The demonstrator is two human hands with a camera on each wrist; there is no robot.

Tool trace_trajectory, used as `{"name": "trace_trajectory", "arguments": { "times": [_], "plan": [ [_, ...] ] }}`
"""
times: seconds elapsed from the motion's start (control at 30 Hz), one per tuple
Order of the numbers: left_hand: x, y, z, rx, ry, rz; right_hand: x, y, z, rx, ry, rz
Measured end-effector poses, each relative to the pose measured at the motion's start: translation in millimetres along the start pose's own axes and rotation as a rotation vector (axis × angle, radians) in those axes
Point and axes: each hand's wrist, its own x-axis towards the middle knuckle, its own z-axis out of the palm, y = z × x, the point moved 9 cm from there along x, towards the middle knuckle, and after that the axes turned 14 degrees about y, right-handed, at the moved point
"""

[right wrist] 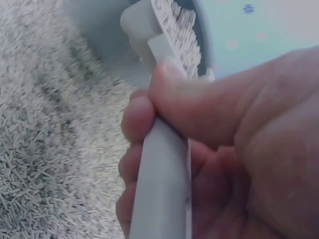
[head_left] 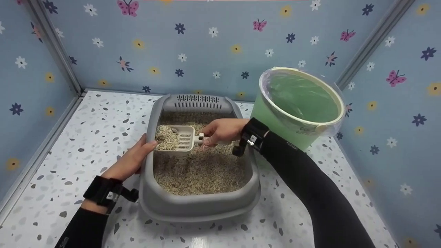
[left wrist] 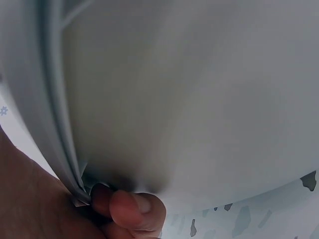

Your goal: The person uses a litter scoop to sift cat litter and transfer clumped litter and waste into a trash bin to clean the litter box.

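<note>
A grey litter box (head_left: 200, 208) holds a layer of tan pellet litter (head_left: 203, 172). My right hand (head_left: 224, 131) grips the handle of a white slotted litter scoop (head_left: 186, 137), thumb on top in the right wrist view. Pellets (head_left: 167, 137) fill the far part of the scoop, which is over the litter by the box's left wall. My left hand (head_left: 134, 156) holds that left rim. In the left wrist view its curled fingers (left wrist: 137, 211) sit beneath the rim (left wrist: 55, 114), against the box's outer side.
A green bin (head_left: 272, 117) lined with a clear plastic bag (head_left: 299, 91) stands behind and right of the box. Blue flowered panels (head_left: 206, 51) enclose the back and both sides. The speckled white surface (head_left: 79, 148) lies under everything.
</note>
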Motion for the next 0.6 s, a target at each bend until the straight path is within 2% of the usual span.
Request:
{"name": "trace_trajectory", "arguments": {
  "times": [0.3,0.6],
  "plan": [
    [-0.8,-2.5,1.5,0.003,-0.003,0.01,-40.5,4.2,-14.3,0.059,0.252,0.092],
    [-1.6,-3.8,4.4,-0.02,-0.011,0.014,-76.8,-1.1,-22.7,0.16,0.395,0.069]
  ]
}}
